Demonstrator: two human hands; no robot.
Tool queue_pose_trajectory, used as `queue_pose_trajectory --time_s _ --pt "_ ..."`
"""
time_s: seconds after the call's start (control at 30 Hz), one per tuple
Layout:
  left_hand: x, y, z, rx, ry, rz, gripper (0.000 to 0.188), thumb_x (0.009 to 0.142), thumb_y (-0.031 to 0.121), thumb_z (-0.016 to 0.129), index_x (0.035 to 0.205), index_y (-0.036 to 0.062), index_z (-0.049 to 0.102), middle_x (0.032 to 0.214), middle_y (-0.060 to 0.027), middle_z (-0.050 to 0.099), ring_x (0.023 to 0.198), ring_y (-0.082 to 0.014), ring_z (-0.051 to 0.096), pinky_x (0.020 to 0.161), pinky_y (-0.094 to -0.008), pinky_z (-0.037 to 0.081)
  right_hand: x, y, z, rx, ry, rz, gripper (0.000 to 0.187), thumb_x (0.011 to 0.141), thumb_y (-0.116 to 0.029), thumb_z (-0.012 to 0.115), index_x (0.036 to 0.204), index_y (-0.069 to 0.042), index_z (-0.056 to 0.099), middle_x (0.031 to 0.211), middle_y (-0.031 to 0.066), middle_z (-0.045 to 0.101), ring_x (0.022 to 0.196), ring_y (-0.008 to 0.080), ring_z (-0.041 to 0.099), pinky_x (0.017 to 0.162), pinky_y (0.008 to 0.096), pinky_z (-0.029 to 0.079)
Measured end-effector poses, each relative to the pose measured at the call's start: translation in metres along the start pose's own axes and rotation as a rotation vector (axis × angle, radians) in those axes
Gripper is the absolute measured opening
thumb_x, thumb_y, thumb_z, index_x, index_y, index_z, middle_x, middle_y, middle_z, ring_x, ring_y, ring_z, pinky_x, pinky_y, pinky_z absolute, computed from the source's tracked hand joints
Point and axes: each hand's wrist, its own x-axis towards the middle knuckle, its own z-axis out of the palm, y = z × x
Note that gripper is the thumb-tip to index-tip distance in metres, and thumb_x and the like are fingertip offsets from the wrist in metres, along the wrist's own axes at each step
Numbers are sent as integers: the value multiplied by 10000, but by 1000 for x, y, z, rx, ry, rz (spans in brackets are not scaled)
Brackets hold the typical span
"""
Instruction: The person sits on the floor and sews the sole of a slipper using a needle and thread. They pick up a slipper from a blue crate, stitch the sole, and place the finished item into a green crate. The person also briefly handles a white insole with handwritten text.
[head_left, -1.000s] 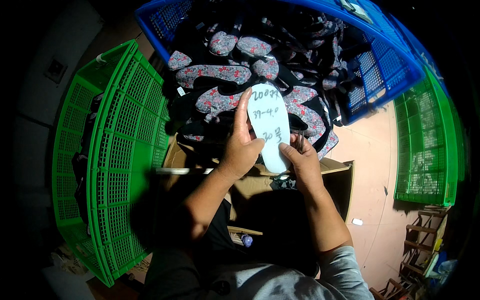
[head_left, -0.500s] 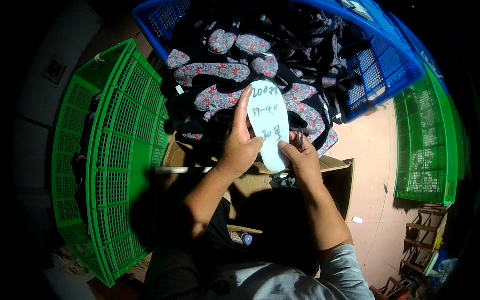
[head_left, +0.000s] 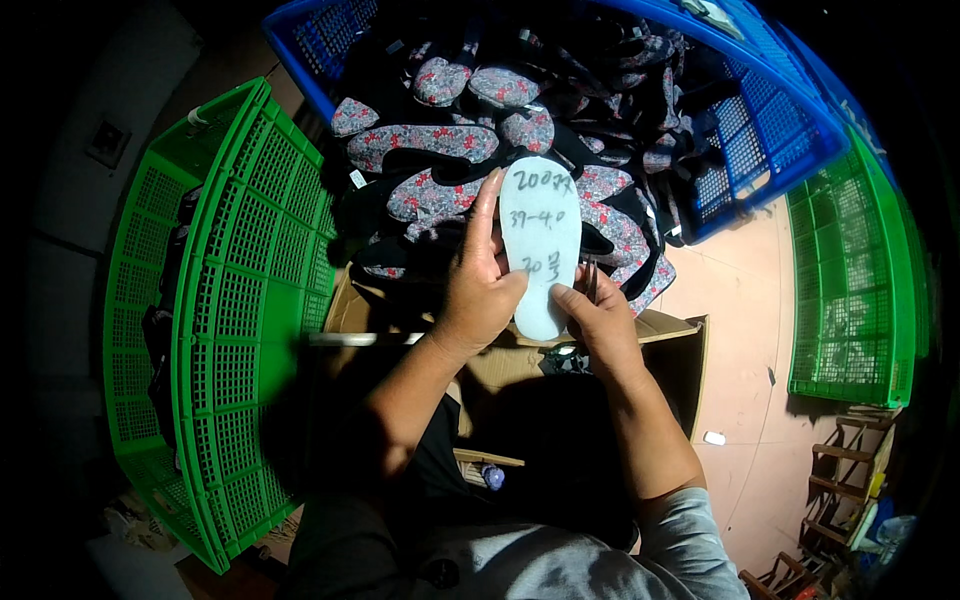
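A white insole-shaped piece [head_left: 540, 235] with dark handwriting is held upright between my two hands. Along its left edge, my left hand [head_left: 483, 288] is closed, thumb on the front and index finger stretched up the side. My right hand [head_left: 600, 310] pinches the lower right edge with its thumb. A small dark metal tool, perhaps thread snips [head_left: 590, 280], pokes up between the right fingers; its exact kind is unclear. Just behind the insole lies a heap of grey-and-red floral fabric shoes [head_left: 425, 143] with black edging.
The shoes fill a blue plastic crate [head_left: 745, 180]. Below my hands is an open cardboard box [head_left: 500, 370]. A tall green mesh crate [head_left: 240, 330] stands at left, another green crate [head_left: 845, 290] at right. A small white object [head_left: 714, 439] lies on the pinkish floor near a wooden rack [head_left: 840, 470].
The insole has turned slightly and tilted, so its face looks greyer and less bright. Both hands keep their hold, with the right thumb shifted a little to the left.
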Motion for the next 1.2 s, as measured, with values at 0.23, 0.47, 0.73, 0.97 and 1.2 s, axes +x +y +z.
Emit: queue_pose_trajectory --time_s 0.23,0.47,0.73,0.97,1.2 --pt "-1 -9 -2 45 -29 1 961 674 -215 422 1531 108 132 1436 -180 375 1219 -233 515 961 -321 480 0 0 4 77 82 -132 242 912 -89 634 1134 -6 581 994 25 644 867 81 588 789 239 483" --pt "-8 -5 2 203 -225 -116 926 698 -186 448 1527 71 127 1389 -178 389 1194 -205 506 911 -286 478 0 -1 -1 130 161 -104 239 900 -97 650 1117 -11 598 997 30 660 854 83 600 779 241 488" --pt "-6 -4 6 85 -77 -158 740 802 -32 544 1483 56 268 1105 -123 587 985 -150 591 878 -305 489 -2 0 -3 139 123 -84 213 904 -87 633 1099 -8 606 985 29 661 837 70 596 765 233 487" --pt "-5 0 8 31 -51 -176 645 838 -50 509 1443 3 293 1172 -150 597 1036 -154 599 909 -292 475 -1 1 0 159 90 -88 215 912 -97 617 1108 -9 609 958 24 655 824 69 593 751 230 489" --pt "-5 -2 7 8 -33 -196 640 837 -69 507 1437 -5 294 1159 -145 600 1037 -151 598 906 -291 479 0 2 0 143 83 -89 212 914 -108 613 1101 -8 611 935 24 655 794 67 594 736 230 492"
